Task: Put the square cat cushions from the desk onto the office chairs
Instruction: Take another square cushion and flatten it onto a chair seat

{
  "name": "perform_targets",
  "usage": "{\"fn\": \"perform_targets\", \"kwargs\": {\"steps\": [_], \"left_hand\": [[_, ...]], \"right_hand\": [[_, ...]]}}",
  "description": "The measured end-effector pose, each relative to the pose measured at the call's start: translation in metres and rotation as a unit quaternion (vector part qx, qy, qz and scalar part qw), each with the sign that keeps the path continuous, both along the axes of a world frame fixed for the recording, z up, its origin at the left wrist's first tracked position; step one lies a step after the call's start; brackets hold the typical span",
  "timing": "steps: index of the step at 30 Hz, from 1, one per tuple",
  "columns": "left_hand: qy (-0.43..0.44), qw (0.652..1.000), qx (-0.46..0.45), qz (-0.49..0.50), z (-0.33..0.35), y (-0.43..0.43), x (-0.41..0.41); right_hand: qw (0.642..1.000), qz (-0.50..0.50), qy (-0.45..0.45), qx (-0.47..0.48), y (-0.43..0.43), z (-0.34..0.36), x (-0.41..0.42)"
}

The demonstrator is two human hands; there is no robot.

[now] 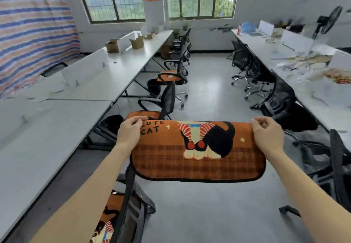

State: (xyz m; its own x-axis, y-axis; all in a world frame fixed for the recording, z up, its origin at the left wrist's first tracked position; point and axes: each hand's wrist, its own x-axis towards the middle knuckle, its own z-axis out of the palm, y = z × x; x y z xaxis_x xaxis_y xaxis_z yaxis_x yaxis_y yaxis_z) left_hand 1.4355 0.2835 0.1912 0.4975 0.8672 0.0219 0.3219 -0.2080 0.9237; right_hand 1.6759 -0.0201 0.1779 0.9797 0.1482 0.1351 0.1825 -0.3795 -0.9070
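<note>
A: In the aisle between the two long rows, what is the person doing?

B: The person is carrying one cat cushion (pixel 197 153) in mid-air, above the floor (pixel 209 214). The left hand (pixel 131 130) is pinching its far left corner, and the right hand (pixel 266 134) is pinching its far right corner. Both hands are closed on the fabric, thumbs on top, so the cushion is hanging down from its far edge between them, picture side facing the wearer.

A: Where is it going, judging by the room?

B: Probably to a bare seat. The chair (pixel 129 204) just left of the held cushion is already wearing a cushion (pixel 108 222), and so is the next chair (pixel 167 100) beyond it, whose orange cover is peeking out behind the left hand. A third, further up the row, is also showing orange (pixel 168 75). The dark chairs (pixel 281 98) to the right of the held cushion are looking empty.

A: How should the placing go?

B: The person should be keeping both corners level, lowering the near edge onto the seat first, then laying the rest flat toward the backrest so nothing is folding under.

A: And the worktop?

B: The left worktop (pixel 57 129) is lying well to the left of the cushion; no other cushions are showing on it.
</note>
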Motion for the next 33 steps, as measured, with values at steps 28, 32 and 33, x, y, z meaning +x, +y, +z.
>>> {"fn": "perform_targets", "kwargs": {"steps": [28, 32, 33], "left_hand": [[0.055, 0.995, -0.007, -0.088, -0.058, 0.28, 0.615], [0.055, 0.996, -0.02, -0.069, -0.046, 0.338, 0.708], [0.053, 0.996, -0.026, -0.062, -0.044, 0.353, 0.727]], "right_hand": [[0.996, -0.066, 0.068, 0.003, 0.245, -0.061, 0.569], [0.996, -0.051, 0.072, 0.003, 0.313, -0.056, 0.666], [0.996, -0.051, 0.075, 0.006, 0.327, -0.054, 0.689]]}}
